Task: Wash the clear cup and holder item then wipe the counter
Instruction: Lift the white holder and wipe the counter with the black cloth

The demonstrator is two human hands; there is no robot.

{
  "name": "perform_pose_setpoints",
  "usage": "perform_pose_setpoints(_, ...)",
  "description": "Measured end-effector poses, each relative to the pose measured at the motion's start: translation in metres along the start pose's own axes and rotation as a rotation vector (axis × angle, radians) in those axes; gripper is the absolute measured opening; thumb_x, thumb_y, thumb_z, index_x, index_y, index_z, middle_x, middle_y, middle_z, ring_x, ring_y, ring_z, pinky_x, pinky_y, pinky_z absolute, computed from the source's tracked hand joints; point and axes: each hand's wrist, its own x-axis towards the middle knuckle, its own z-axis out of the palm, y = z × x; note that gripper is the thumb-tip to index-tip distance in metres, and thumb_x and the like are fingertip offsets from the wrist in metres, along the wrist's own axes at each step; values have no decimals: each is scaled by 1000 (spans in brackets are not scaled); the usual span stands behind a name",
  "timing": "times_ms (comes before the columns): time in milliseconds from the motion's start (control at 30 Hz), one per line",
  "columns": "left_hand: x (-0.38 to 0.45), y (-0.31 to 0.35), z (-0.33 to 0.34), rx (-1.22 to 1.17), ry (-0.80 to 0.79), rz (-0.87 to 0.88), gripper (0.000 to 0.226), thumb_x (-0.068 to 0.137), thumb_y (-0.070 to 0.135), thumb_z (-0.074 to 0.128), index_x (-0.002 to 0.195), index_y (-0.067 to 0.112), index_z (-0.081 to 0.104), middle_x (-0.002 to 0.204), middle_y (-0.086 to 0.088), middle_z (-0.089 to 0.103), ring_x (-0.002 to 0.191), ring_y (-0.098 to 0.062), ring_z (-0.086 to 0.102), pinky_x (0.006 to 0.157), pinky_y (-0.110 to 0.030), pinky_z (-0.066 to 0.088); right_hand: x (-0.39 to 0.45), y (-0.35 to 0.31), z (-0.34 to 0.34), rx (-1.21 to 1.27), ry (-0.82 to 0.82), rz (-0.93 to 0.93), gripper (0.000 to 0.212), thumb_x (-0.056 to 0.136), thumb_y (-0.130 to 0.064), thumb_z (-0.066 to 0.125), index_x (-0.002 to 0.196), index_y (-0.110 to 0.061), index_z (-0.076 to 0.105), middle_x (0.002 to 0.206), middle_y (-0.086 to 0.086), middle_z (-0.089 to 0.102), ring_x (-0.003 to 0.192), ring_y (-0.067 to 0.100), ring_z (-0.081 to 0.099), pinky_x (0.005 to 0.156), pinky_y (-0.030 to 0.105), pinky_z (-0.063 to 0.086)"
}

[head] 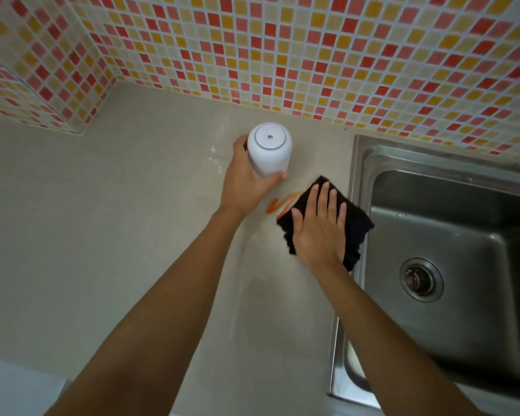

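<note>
So, left hand [246,178] wrapped round white cup [269,150], lifted off counter [117,220]. Looks light, smooth, probably slippery, so best gripped mid-body. Right hand [318,232] flat, pressing soft black cloth [354,226] beside orange smear [279,203].

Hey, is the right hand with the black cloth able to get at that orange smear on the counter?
Probably yes. The right hand presses the black cloth flat, right beside the orange smear, with nothing between. The left hand holds the white container clear of it.
</note>
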Motion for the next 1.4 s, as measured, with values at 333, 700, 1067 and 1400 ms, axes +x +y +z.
perform_pose_setpoints(333,9,-11,-6,-72,172,48,89,65,34,87,138,12,40,133,-3,49,122,-12,49,102,-27,43,13,-11,1,-38,-46,-193,61,102,-47,14,154,-16,17,162,6,14,149,24,10,120,49,8)
perform_pose_setpoints(700,-34,-22,-53,-173,372,16,91,68,33,86,140,19,32,137,-5,42,127,-16,47,104,-43,45,-58,-26,0,-31,-111,-431,59,101,-50,20,154,-24,19,162,3,15,149,27,12,116,58,13)
perform_pose_setpoints(1067,-62,-19,-74,-132,367,-38,88,71,26,85,135,36,26,130,17,50,117,0,54,100,-33,49,-38,-31,3,-17,-35,-305,58,101,-51,20,153,-27,23,161,-1,16,149,26,12,112,66,8)
perform_pose_setpoints(1400,-86,-34,-91,-163,404,-113,90,68,31,84,140,26,29,123,27,52,113,2,57,96,-27,49,92,-38,2,-20,-113,-160,56,100,-56,8,153,-40,7,163,-9,1,150,19,-4,104,76,-7)
